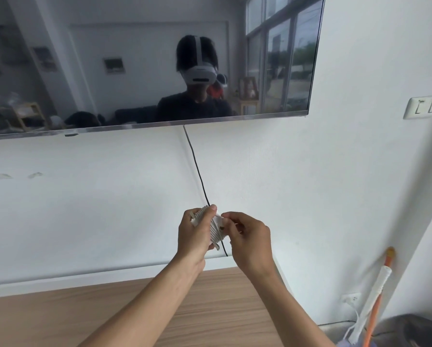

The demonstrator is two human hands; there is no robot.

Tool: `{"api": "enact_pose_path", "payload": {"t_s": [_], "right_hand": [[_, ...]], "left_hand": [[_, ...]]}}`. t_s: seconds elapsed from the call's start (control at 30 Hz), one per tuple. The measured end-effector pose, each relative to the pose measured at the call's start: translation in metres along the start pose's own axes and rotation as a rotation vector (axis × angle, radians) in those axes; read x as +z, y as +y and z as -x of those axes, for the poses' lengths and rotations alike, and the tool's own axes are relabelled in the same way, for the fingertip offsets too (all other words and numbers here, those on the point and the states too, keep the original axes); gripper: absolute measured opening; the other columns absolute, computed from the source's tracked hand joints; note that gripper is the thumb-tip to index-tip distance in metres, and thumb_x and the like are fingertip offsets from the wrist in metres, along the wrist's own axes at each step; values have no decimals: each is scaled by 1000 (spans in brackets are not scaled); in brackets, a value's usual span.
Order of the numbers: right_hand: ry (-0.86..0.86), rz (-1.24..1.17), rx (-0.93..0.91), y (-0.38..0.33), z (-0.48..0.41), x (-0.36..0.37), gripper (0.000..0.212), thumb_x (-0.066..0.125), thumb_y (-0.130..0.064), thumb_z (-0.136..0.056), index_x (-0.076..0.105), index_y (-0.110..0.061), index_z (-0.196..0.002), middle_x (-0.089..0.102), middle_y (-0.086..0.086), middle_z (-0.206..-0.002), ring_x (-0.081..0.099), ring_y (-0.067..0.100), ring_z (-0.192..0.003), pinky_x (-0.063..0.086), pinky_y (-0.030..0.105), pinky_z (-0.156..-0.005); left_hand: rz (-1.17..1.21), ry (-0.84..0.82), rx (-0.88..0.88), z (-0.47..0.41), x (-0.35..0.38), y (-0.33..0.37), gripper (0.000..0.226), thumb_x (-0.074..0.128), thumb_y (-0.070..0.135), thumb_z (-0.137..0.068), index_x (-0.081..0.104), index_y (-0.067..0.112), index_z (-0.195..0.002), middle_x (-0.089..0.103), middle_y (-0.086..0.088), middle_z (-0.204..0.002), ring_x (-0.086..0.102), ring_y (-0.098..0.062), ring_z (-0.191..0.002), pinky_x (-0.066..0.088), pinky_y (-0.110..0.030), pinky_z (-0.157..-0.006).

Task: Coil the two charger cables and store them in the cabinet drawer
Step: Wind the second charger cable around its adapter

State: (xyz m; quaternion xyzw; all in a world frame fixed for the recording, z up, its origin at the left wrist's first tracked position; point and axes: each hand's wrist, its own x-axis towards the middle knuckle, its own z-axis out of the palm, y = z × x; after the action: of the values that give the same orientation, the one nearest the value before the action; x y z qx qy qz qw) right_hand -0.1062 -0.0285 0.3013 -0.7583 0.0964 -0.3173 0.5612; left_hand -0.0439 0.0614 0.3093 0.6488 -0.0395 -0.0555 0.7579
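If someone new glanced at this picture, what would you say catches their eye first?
Probably the two hands at centre: the left hand holds a white coiled charger cable while the right hand pinches its end, above a wooden cabinet top. Next, the big dark wall-mounted TV filling the upper left, with a black cord hanging below it down the white wall.
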Motion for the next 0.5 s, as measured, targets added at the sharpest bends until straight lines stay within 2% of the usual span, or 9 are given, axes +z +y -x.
{"api": "enact_pose_path", "payload": {"t_s": [0.03,0.1,0.23,0.37,0.43,0.5], "right_hand": [[26,-29,-9,1,3,3,15,60,-17,-93,73,-17,-88,67,-7,-65,54,6,-52,39,12,-51],[89,-92,-5,2,8,9,15,60,-15,-93,73,-17,-87,62,-7,-58,47,5,-47,33,10,-48],[202,-189,36,7,14,22,16,62,-16,-92,71,-21,-81,61,-1,-57,45,4,-51,38,15,-50],[262,-236,60,10,15,34,17,61,-21,-93,69,-28,-81,66,-7,-73,57,6,-60,46,17,-59],[298,-244,83,12,15,39,16,60,-23,-93,67,-33,-83,63,-6,-86,62,7,-69,51,21,-64],[306,-242,82,13,15,42,16,61,-21,-93,65,-33,-83,65,-5,-89,63,9,-73,52,22,-67]], "left_hand": [[2,14,16,0,1,1,25,71,35,-84,57,16,-93,69,-7,-78,66,-25,-64,50,-35,-56],[5,38,50,2,4,2,22,70,31,-85,56,16,-90,67,-4,-74,62,-22,-60,47,-29,-48],[-5,75,99,6,7,3,18,69,25,-87,54,16,-90,64,0,-73,58,-16,-56,39,-20,-36],[8,99,115,7,7,3,19,69,24,-88,55,13,-96,65,-1,-77,59,-14,-58,40,-20,-36],[10,108,132,7,8,2,20,69,23,-88,55,11,-97,65,-2,-77,59,-11,-52,40,-20,-36],[0,110,144,6,7,2,21,68,21,-88,55,8,-99,64,-3,-75,57,-5,-44,39,-20,-35]]}}
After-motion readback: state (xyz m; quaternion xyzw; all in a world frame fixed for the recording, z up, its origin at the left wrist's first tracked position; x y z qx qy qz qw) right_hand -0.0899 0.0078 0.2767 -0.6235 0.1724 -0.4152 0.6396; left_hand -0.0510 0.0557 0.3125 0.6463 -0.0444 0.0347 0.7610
